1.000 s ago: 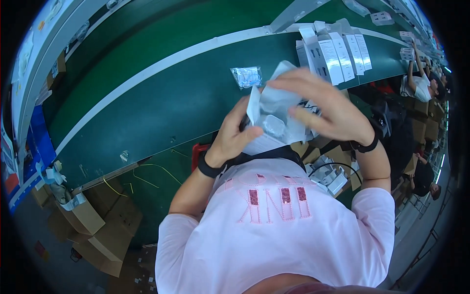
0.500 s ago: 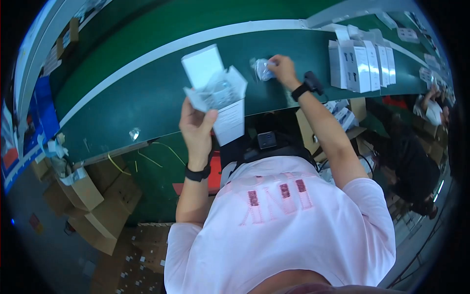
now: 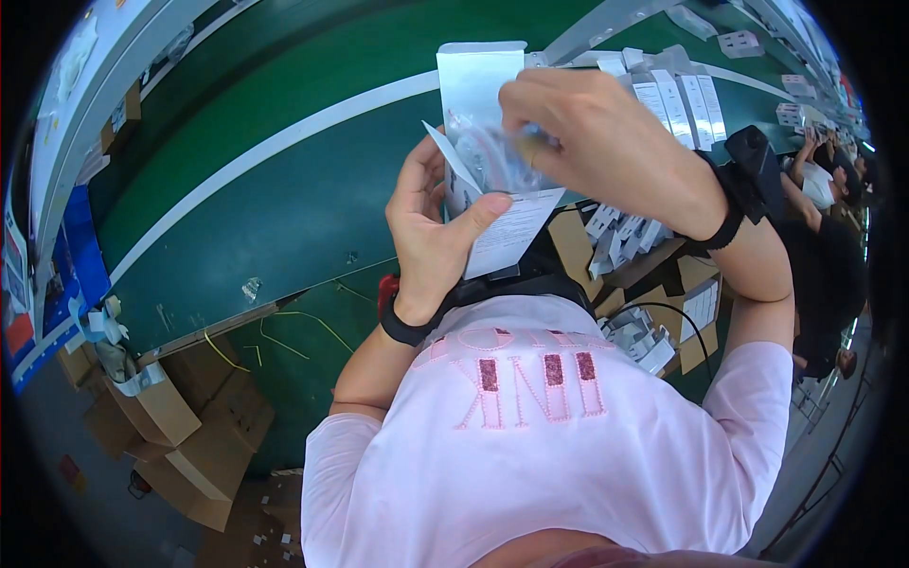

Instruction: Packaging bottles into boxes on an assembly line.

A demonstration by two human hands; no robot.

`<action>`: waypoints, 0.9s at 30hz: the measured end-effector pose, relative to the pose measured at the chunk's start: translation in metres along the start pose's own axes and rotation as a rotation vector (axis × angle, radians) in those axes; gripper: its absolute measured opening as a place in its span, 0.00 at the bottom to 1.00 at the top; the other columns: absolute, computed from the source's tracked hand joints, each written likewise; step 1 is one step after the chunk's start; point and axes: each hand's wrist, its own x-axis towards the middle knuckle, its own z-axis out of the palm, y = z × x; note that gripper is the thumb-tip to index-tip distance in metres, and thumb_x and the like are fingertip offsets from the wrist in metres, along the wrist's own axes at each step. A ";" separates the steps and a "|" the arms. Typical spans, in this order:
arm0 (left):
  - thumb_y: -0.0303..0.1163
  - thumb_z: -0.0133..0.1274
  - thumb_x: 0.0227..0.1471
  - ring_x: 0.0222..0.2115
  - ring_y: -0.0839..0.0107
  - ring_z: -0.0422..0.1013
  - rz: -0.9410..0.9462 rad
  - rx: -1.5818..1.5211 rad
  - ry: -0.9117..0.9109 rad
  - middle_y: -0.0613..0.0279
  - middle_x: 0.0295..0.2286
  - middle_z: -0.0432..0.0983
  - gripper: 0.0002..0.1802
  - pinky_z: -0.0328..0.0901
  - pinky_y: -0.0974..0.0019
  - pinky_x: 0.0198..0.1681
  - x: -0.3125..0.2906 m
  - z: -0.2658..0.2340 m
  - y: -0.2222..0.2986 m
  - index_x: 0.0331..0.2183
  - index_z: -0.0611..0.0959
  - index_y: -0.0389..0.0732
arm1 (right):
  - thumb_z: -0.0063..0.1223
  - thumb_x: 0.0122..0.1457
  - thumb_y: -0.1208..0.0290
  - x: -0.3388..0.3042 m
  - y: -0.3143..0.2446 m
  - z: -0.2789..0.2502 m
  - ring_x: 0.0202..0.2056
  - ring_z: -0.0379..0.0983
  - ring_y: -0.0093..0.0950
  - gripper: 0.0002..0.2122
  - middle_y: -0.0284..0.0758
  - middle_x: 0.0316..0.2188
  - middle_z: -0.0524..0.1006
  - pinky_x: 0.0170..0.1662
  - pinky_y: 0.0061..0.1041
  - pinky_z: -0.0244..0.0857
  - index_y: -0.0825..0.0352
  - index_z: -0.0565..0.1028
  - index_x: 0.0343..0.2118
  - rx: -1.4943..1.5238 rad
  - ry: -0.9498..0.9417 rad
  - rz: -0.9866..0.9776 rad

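Observation:
My left hand [image 3: 431, 222] is wrapped round an upright white cardboard box [image 3: 507, 237], its thumb on the printed front. The box's tall lid flap [image 3: 481, 80] stands up at the far side, and a side flap [image 3: 450, 156] leans outward. Crinkled clear plastic bags [image 3: 488, 156] fill the box mouth. Over that mouth my right hand [image 3: 578, 118] is closed, its curled fingers on a clear plastic bag at the opening. The fingertips are partly hidden and blurred, and the bag's contents cannot be made out.
Several white boxes [image 3: 677, 104] stand on the green table [image 3: 303, 213] at the right. Below the edge are cartons of small white boxes [image 3: 625, 241]. Open brown cartons [image 3: 204, 445] lie at lower left. A metal post [image 3: 606, 28] rises beyond my hands. People [image 3: 824, 256] are at far right.
My right hand has brought the small clear bag from the table to the box mouth. My left hand has moved the box rightward and turned it more upright.

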 end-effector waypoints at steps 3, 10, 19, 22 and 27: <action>0.29 0.70 0.38 0.45 0.69 0.70 -0.006 -0.014 -0.018 0.56 0.44 0.73 0.41 0.64 0.67 0.48 -0.002 0.009 0.005 0.53 0.68 0.32 | 0.54 0.45 0.81 -0.001 0.004 -0.004 0.27 0.71 0.43 0.06 0.42 0.25 0.73 0.30 0.34 0.66 0.70 0.71 0.27 -0.134 -0.026 -0.028; 0.27 0.68 0.40 0.45 0.71 0.70 -0.165 -0.075 -0.049 0.55 0.44 0.73 0.38 0.65 0.70 0.46 -0.008 0.023 0.006 0.52 0.68 0.30 | 0.50 0.53 0.75 0.025 0.010 -0.023 0.24 0.70 0.33 0.06 0.38 0.19 0.72 0.32 0.33 0.65 0.74 0.73 0.28 0.331 -0.979 0.120; 0.26 0.64 0.46 0.43 0.65 0.71 -0.144 -0.192 -0.028 0.47 0.42 0.72 0.40 0.69 0.65 0.45 -0.007 0.004 0.003 0.53 0.56 0.36 | 0.51 0.59 0.70 0.006 0.043 -0.058 0.36 0.74 0.25 0.15 0.36 0.38 0.78 0.40 0.21 0.70 0.71 0.74 0.47 0.742 -0.447 0.470; 0.29 0.64 0.46 0.43 0.65 0.71 -0.079 -0.124 -0.095 0.45 0.43 0.71 0.39 0.69 0.66 0.44 -0.004 0.007 0.009 0.52 0.57 0.37 | 0.57 0.56 0.65 -0.047 0.050 -0.038 0.41 0.73 0.25 0.24 0.38 0.46 0.74 0.44 0.21 0.67 0.70 0.68 0.53 0.696 -0.052 0.636; 0.28 0.62 0.48 0.45 0.67 0.70 -0.181 0.071 -0.306 0.54 0.47 0.71 0.22 0.71 0.67 0.40 -0.021 0.014 -0.005 0.47 0.78 0.37 | 0.59 0.54 0.65 -0.094 0.020 0.059 0.46 0.71 0.25 0.27 0.38 0.48 0.72 0.49 0.27 0.64 0.71 0.64 0.55 1.459 -0.070 0.910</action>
